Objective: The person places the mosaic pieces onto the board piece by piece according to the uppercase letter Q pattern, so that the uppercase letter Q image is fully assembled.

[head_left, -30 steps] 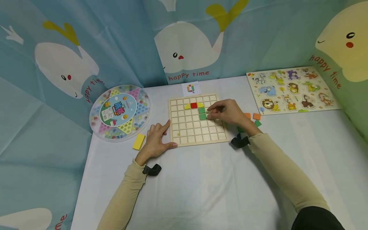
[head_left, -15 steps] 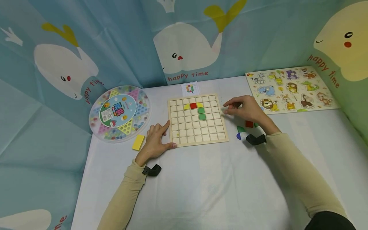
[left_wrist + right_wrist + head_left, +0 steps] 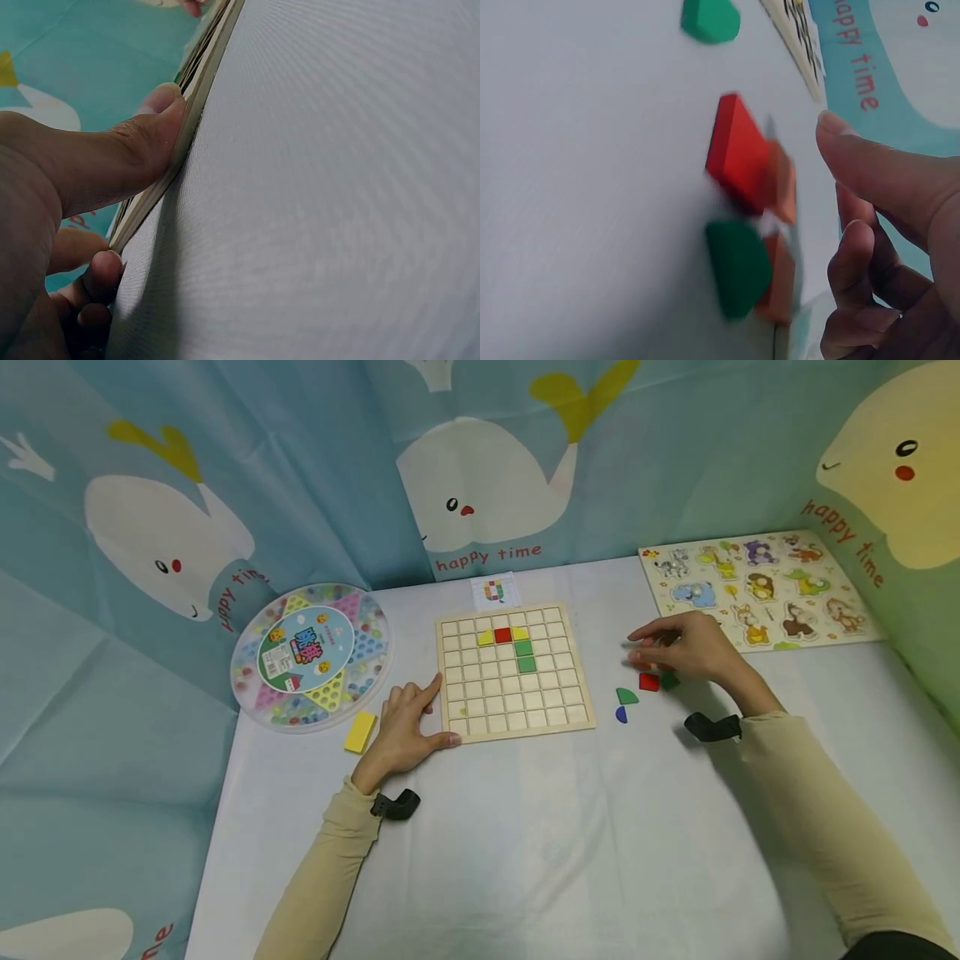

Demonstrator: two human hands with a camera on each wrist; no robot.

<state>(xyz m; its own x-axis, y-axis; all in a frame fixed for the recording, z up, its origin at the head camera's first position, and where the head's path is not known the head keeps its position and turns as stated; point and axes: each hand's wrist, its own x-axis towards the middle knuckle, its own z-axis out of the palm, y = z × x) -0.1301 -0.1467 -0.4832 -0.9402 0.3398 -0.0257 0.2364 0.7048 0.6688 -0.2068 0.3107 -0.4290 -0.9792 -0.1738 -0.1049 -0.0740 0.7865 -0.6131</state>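
Round case: far left corner of the surface.
Yellow block: just in from the left edge.
Left hand: grip wide, thumb and forefinger touching the grid board.
Grid board: toward the far edge (five tiles sit in its cells).
Blue piece, green quarter-round, red square: right of the board.
Right hand: grip narrow, thumb and fingers slightly apart, near two orange pieces.
Animal puzzle: far right corner.

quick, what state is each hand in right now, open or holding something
Left hand: open, touching the board.
Right hand: open, holding nothing, near the red block.
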